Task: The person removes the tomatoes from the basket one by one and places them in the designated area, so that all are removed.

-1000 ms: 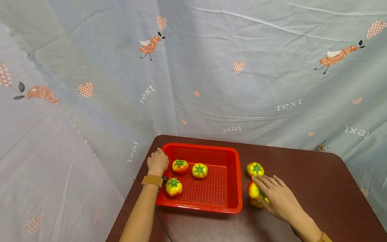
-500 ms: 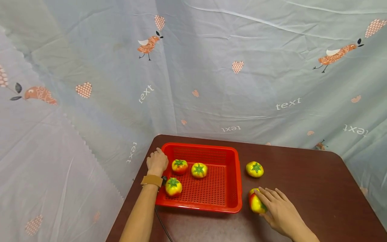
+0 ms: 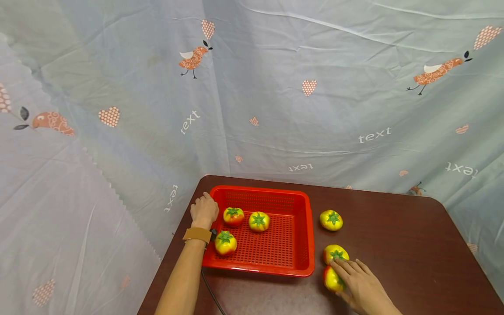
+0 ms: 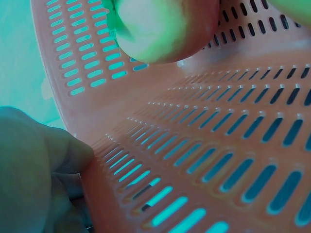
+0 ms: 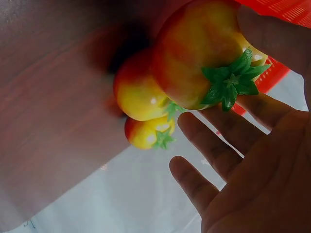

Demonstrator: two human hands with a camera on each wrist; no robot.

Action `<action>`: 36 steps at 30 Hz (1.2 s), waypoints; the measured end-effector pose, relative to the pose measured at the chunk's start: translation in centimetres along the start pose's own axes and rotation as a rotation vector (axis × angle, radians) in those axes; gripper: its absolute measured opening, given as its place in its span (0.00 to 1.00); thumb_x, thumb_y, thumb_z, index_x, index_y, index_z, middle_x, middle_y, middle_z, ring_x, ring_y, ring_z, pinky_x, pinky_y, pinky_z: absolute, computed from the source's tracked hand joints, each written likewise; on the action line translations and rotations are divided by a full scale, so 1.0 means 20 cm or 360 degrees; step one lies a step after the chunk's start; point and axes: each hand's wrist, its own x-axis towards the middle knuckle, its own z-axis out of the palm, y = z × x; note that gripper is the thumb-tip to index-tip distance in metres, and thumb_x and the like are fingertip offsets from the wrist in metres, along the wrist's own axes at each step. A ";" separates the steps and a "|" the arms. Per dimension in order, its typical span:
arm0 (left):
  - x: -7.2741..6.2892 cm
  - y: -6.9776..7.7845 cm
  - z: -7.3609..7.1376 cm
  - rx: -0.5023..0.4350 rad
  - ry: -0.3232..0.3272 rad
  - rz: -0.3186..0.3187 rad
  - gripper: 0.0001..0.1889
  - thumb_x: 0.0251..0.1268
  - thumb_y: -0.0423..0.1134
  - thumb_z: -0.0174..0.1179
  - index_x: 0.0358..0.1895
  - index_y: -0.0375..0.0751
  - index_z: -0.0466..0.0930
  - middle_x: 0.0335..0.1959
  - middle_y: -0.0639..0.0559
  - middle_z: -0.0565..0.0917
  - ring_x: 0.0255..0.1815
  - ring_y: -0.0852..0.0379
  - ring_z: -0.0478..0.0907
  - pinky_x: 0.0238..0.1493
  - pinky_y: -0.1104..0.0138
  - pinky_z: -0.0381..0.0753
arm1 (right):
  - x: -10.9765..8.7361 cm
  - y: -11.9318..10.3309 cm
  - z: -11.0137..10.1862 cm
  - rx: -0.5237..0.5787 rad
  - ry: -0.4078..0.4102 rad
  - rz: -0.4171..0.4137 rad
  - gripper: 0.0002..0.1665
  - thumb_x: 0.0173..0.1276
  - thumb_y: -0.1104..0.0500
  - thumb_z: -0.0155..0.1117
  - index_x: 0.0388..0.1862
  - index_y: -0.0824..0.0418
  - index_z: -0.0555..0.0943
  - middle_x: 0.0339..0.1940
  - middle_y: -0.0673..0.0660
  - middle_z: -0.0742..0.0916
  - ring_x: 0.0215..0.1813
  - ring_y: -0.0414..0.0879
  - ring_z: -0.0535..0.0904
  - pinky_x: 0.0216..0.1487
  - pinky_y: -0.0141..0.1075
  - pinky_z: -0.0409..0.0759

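Observation:
My left hand (image 3: 204, 212) grips the left rim of a red plastic basket (image 3: 308, 236); in the left wrist view its thumb and curled fingers (image 4: 70, 150) pinch the edge. Three red-yellow tomatoes with green star-shaped tops lie inside, one of them at the front left (image 3: 226, 244). Right of the basket, my right hand (image 3: 362, 286) holds another tomato (image 3: 332, 281) between thumb and fingers. In the right wrist view this tomato (image 5: 189, 53) is large and close, thumb across one side, the other fingers spread. Just beyond it sits a second tomato (image 3: 332, 252).
A further tomato (image 3: 331, 220) stands farther back on the dark brown table (image 3: 397, 236), in line with the two near my right hand. A patterned cloth (image 3: 275, 109) hangs behind and to the left. A black cable (image 3: 212, 293) runs below the left wrist.
My right hand has moved toward the front of the table with its tomato, uncovering the tomato behind it. My left hand, the basket and its contents stay put.

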 end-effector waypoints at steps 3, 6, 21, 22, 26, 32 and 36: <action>0.00 0.00 0.00 -0.0011 0.0007 -0.0004 0.32 0.74 0.41 0.45 0.69 0.16 0.55 0.61 0.23 0.73 0.60 0.30 0.72 0.62 0.42 0.72 | -0.01 0.00 0.02 -0.0020 0.0033 -0.0020 0.43 0.50 0.44 0.77 0.64 0.60 0.76 0.59 0.56 0.83 0.56 0.52 0.79 0.62 0.55 0.74; 0.00 0.01 -0.01 -0.0010 0.0030 0.0001 0.31 0.72 0.40 0.47 0.68 0.17 0.57 0.60 0.23 0.74 0.57 0.30 0.73 0.60 0.43 0.73 | -0.02 0.00 0.03 -0.0038 0.0049 -0.0035 0.44 0.49 0.44 0.77 0.64 0.61 0.76 0.59 0.56 0.84 0.56 0.52 0.79 0.62 0.55 0.74; 0.00 0.00 0.00 -0.0012 0.0006 0.0000 0.33 0.74 0.42 0.46 0.70 0.17 0.54 0.62 0.24 0.73 0.60 0.30 0.72 0.62 0.43 0.72 | -0.09 -0.02 0.11 0.0004 0.0072 -0.0058 0.45 0.45 0.43 0.79 0.61 0.61 0.78 0.57 0.57 0.85 0.54 0.52 0.80 0.57 0.56 0.76; -0.01 0.00 0.00 -0.0011 0.0010 0.0001 0.33 0.74 0.42 0.46 0.70 0.17 0.54 0.62 0.24 0.73 0.60 0.30 0.72 0.62 0.43 0.72 | -0.09 -0.01 0.12 -0.0002 0.0072 -0.0063 0.45 0.44 0.43 0.79 0.61 0.61 0.79 0.56 0.57 0.85 0.53 0.52 0.80 0.57 0.56 0.76; -0.01 0.00 -0.01 -0.0012 0.0024 0.0002 0.33 0.74 0.42 0.46 0.69 0.16 0.55 0.61 0.23 0.73 0.59 0.30 0.73 0.62 0.43 0.72 | -0.11 -0.01 0.14 -0.0011 0.0064 -0.0074 0.45 0.44 0.43 0.79 0.61 0.61 0.79 0.55 0.56 0.85 0.51 0.52 0.80 0.56 0.55 0.77; -0.01 0.00 0.00 -0.0012 0.0034 -0.0002 0.32 0.73 0.42 0.47 0.69 0.17 0.56 0.61 0.24 0.74 0.59 0.31 0.73 0.62 0.43 0.73 | -0.11 0.00 0.15 0.0010 0.0024 -0.0073 0.44 0.47 0.43 0.78 0.61 0.62 0.78 0.55 0.56 0.85 0.51 0.52 0.80 0.56 0.55 0.77; -0.01 0.00 0.00 -0.0015 0.0031 0.0005 0.32 0.73 0.42 0.47 0.69 0.17 0.56 0.60 0.24 0.74 0.58 0.30 0.73 0.61 0.43 0.73 | -0.11 -0.01 0.15 0.0039 -0.0008 -0.0061 0.44 0.47 0.43 0.78 0.62 0.61 0.78 0.56 0.56 0.84 0.52 0.52 0.80 0.56 0.56 0.77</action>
